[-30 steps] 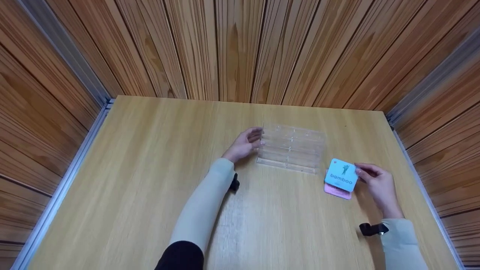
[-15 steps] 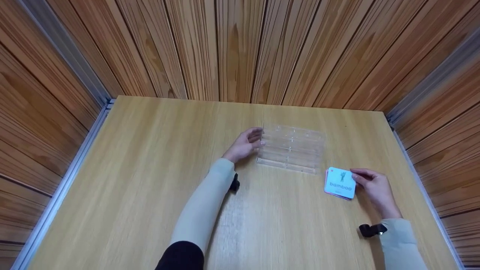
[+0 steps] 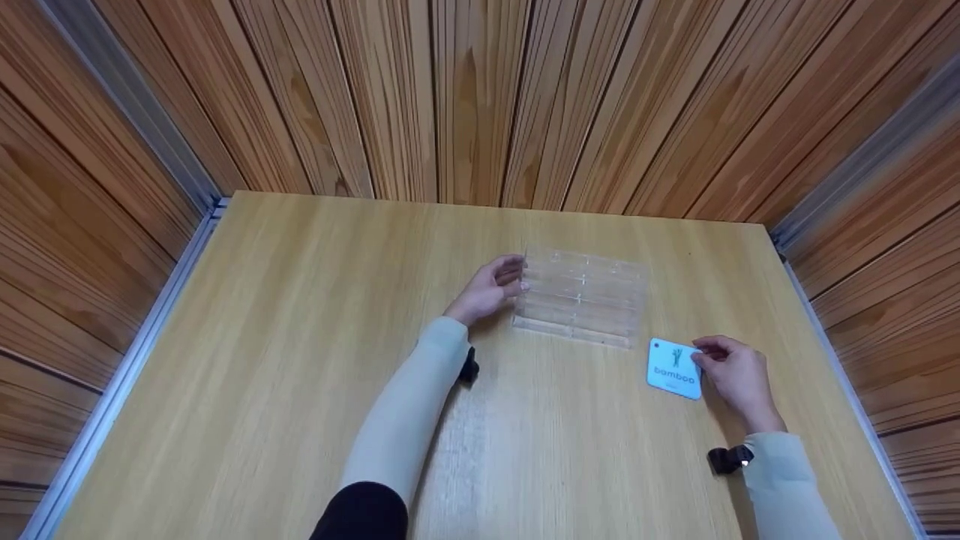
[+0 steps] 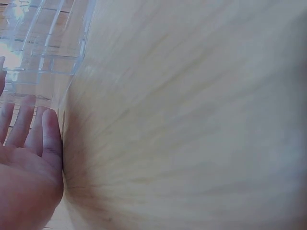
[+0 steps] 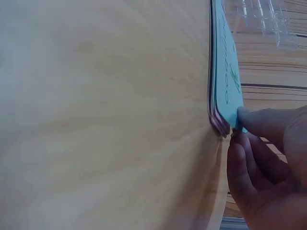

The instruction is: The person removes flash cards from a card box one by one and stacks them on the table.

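A blue card printed "bamboo" (image 3: 670, 371) lies at the top of a small stack on the table, right of centre. My right hand (image 3: 739, 381) pinches its right edge between thumb and fingers. In the right wrist view, several card edges (image 5: 217, 120) show under the blue card, and the thumb (image 5: 261, 120) presses its corner. A clear plastic tiered rack (image 3: 581, 298) stands further back, left of the card. My left hand (image 3: 486, 291) is at the rack's left side with fingers extended; the left wrist view shows the palm (image 4: 29, 167) beside the rack (image 4: 48, 48).
The light wooden table (image 3: 300, 337) ends at a back wall of wood planks (image 3: 472, 97). Metal strips (image 3: 840, 405) run along its sides. A black wrist camera (image 3: 726, 460) sits on the right sleeve, another black one (image 3: 469, 367) on the left.
My right hand has moved the blue card down and slightly left; it now covers the pink card that showed beneath it. The left hand and the rack have stayed in place.
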Demonstrator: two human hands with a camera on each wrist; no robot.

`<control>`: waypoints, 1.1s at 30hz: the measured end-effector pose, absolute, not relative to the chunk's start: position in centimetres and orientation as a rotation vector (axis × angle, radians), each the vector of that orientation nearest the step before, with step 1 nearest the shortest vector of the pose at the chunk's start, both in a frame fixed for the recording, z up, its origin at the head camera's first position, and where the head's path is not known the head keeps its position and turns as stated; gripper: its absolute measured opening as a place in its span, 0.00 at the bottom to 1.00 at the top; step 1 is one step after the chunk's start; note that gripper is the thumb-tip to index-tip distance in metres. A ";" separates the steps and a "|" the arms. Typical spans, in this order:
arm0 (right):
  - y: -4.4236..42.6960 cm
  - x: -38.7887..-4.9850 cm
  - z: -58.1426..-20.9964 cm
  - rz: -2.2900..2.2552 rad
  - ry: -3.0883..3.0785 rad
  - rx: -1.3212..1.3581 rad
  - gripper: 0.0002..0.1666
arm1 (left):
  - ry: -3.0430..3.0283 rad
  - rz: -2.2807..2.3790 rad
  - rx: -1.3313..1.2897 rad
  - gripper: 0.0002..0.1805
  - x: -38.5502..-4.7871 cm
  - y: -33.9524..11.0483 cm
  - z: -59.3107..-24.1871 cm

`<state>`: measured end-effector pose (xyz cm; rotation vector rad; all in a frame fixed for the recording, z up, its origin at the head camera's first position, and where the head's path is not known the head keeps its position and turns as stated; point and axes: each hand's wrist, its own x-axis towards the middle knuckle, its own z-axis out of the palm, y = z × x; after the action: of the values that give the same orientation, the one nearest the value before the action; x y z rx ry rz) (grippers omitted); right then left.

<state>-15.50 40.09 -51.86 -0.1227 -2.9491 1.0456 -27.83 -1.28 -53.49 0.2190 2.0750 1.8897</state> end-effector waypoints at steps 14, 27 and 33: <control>40.3 -15.6 -51.9 1.015 -2.970 -0.101 0.16 | 2.073 1.898 0.216 0.31 -27.7 -1.3 -53.5; 40.2 -15.9 -52.0 1.001 -2.966 -0.035 0.17 | 2.017 1.965 0.179 0.33 -27.8 -1.5 -53.5; 40.5 -15.3 -51.7 1.046 -2.986 -0.110 0.19 | 2.003 1.929 0.163 0.31 -27.7 -1.3 -53.6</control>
<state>-15.29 40.46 -51.75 -0.1096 -2.9857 1.0459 -27.74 -1.31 -53.59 0.1625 2.0031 1.9294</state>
